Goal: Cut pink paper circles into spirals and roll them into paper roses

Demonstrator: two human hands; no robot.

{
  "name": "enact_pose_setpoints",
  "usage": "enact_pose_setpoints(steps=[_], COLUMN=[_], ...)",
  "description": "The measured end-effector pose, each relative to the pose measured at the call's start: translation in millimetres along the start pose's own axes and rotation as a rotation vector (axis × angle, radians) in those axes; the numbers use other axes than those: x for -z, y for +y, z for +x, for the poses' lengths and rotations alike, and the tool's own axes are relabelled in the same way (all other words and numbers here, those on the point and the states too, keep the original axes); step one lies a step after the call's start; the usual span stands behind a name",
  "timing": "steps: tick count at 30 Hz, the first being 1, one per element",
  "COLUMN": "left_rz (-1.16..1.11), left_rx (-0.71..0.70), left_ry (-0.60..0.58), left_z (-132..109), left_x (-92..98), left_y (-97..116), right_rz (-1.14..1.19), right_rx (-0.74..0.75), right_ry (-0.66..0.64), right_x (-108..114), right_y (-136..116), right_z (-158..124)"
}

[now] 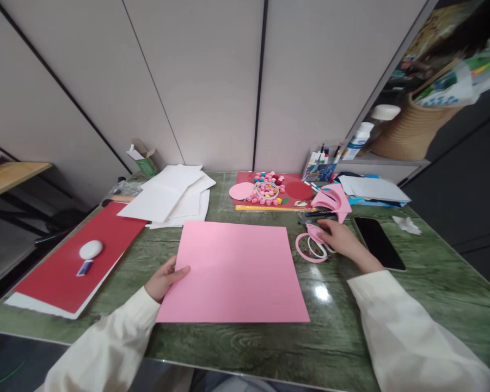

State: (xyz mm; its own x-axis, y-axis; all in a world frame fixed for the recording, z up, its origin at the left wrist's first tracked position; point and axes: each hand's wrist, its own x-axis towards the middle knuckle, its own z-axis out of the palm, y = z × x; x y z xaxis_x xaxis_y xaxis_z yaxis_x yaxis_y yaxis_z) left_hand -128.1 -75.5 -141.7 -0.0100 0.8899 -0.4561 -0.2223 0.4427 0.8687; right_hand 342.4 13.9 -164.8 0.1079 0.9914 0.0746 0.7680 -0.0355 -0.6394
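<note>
A large pink paper sheet (234,269) lies flat on the green table (433,283) in front of me. My left hand (165,279) rests at the sheet's left edge, its thumb lying on the paper and the fingers under or beside the edge. My right hand (343,242) is to the right of the sheet, fingers closed around the pink-handled scissors (312,246), which lie on the table. Just beyond the scissors are curled pink paper offcuts (332,198).
A black phone (379,242) lies right of my right hand. At the left is a red sheet (75,267) with a white glue stick (90,250). White papers (169,196), a red mat with pink pom-poms (267,190) and a pen holder (320,166) stand further back.
</note>
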Motion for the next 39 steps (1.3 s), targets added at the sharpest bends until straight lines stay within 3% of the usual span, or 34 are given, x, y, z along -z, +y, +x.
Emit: enact_pose_setpoints(steps=[7,12,15,20,27,31,39], left_rz=[-0.061,-0.101,-0.115,-0.159,-0.029,0.232,0.384], left_rx=[0.034,0.039,0.048,0.076,0.066,0.054,-0.017], left_ry=[-0.091,-0.131,-0.152,-0.2,-0.268,-0.249,-0.173], left_z=[6,8,9,7,9,14,31], left_x=[-21.9,-33.0,-39.8,-55.3,-62.2,-51.6,-46.2], left_y=[-10,-18,-19,-16,-14,-6,-3], right_rz=[0.24,0.419,0.528,0.899,1.046,1.086,1.201], right_rx=[-0.102,-0.126,-0.123,-0.078,0.024,-0.021,-0.086], right_ry=[-0.11,-0.082,-0.012,0.125,0.107,-0.008,-0.281], right_x=[3,24,44,62,68,63,19], right_y=[4,-11,-32,-83,-138,-154,-168], right_z=[2,-6,-13,-36,-48,-49,-57])
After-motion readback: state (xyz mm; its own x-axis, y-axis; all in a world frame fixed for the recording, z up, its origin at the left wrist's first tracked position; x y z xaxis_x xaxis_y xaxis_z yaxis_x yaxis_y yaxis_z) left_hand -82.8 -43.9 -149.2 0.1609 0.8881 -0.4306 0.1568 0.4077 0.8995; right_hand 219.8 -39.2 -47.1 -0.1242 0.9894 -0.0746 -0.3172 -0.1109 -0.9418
